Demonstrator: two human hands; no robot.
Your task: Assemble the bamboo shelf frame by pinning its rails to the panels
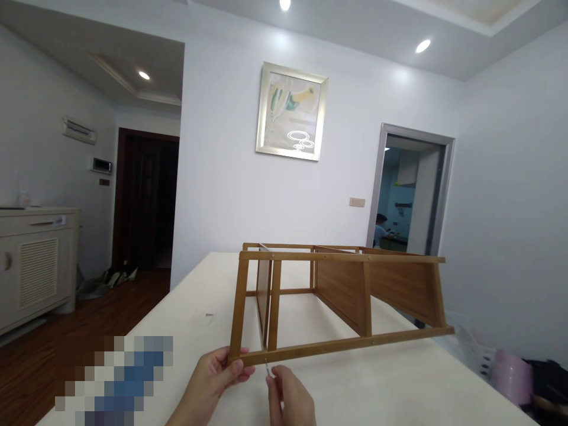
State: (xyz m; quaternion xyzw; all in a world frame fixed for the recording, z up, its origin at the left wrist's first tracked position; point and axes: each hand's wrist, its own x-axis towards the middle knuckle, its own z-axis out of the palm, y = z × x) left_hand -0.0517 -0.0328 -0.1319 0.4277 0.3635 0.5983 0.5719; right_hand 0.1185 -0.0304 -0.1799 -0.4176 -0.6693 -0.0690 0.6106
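A brown wooden shelf rack (pixel 302 354) lies on its side on the cream table, its slatless shelf panels (pixel 341 290) standing upright. My left hand (pixel 217 376) is closed around the rack's near left corner, thumb on the lower rail. Just to its right, my right hand (pixel 290 393) pinches a thin metal piece (pixel 267 368) between thumb and finger. That piece points up at the underside of the lower rail, below an upright bar. Whether it is a screw or a small key is too small to tell.
The cream table (pixel 177 313) carries a small dark item (pixel 209 315) left of the rack. A pale cabinet (pixel 35 260) stands at far left. Beyond the right edge are a pink container (pixel 510 378) and dark cloth. Through the doorway, a person (pixel 380 228) is visible. Pixelation covers the lower left.
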